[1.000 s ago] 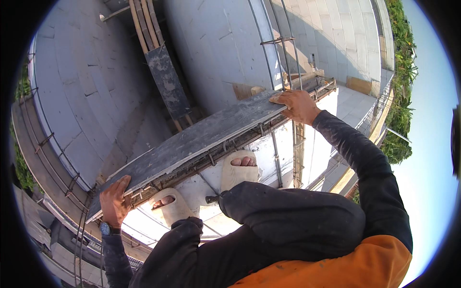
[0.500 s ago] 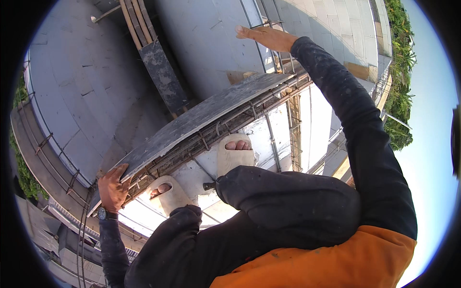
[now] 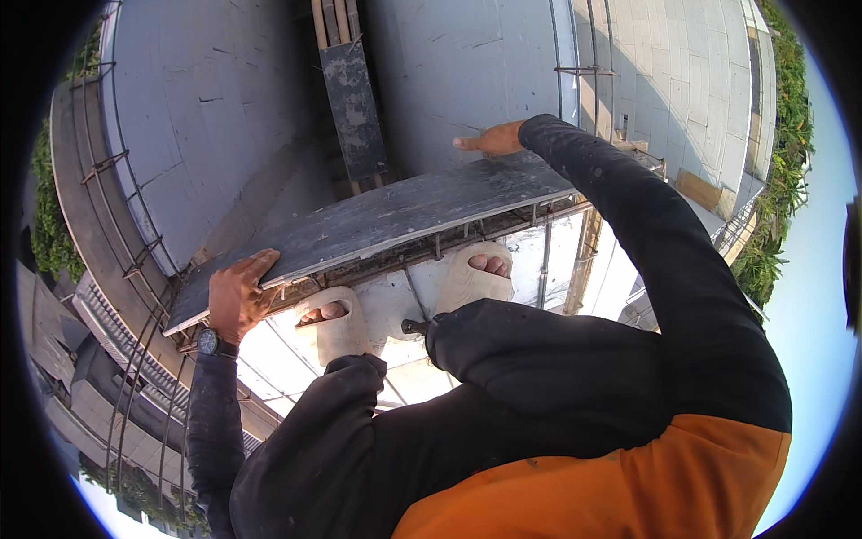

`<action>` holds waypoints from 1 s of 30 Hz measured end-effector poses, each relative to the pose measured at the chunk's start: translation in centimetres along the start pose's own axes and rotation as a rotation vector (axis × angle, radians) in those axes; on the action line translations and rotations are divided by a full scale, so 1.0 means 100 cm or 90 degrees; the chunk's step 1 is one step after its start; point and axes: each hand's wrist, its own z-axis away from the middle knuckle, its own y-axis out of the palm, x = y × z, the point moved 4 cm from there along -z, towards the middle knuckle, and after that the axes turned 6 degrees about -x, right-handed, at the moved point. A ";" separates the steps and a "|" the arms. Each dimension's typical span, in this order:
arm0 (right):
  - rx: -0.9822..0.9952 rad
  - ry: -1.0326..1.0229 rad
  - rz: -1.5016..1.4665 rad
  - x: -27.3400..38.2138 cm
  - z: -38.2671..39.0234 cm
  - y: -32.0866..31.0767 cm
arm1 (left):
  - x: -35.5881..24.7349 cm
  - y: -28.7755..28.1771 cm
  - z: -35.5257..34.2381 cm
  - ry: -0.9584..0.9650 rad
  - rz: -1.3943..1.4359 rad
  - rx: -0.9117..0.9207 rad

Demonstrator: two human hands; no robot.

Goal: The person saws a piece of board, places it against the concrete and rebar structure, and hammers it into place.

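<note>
My left hand (image 3: 241, 295) grips the near edge of a long dark grey board (image 3: 368, 225) toward its left end, fingers over the top. The board lies across a ledge of tied steel bars (image 3: 438, 244). My right hand (image 3: 492, 140) reaches over the board's far edge near its right end, forefinger stretched leftward; whether it touches the board is unclear. My two feet in pale slide sandals (image 3: 476, 274) rest on a white surface just on the near side of the board, below my bent knees.
A deep dark gap between grey walls (image 3: 206, 108) holds a narrow dark plank (image 3: 350, 103) with poles. Steel bars (image 3: 108, 165) line both sides. Tiled pale surfaces (image 3: 682, 81) stand at upper right; trees (image 3: 781, 207), sky and lower roofs (image 3: 54, 332) show beyond the edges.
My right hand left the board's right end, rose upward, then came lower and leftward over the far edge. My left hand stays on the board. The view has shifted slightly.
</note>
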 end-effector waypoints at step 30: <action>-0.081 -0.141 0.030 0.100 -0.077 0.040 | 0.001 0.008 0.008 -0.063 -0.091 0.023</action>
